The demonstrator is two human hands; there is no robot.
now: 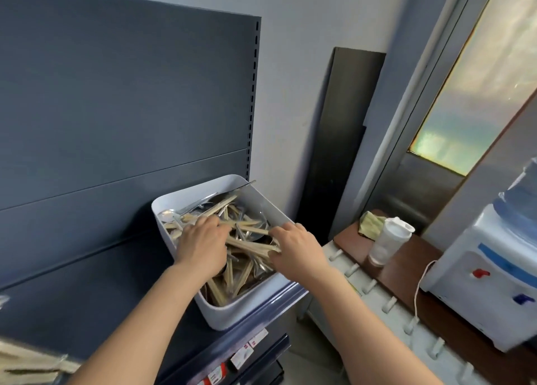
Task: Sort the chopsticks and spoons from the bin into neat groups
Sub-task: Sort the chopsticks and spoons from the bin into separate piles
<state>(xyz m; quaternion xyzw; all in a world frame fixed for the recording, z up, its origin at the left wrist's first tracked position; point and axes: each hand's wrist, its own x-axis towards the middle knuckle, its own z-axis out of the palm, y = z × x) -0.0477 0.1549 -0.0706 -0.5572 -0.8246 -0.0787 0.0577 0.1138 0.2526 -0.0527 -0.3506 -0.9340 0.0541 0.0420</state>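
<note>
Where: pale slender wooden chopsticks [247,246] and shiny metal spoons [168,216] lie tangled in the white rectangular plastic bin [241,312] under both hands | Hands: our right hand [296,249] grips chopstick ends; our left hand [202,246] curls into the pile, hold unclear | Handling: we judge the sticks light and stiff, the spoons slippery; take sticks mid-shaft, spoons by the handle
</note>
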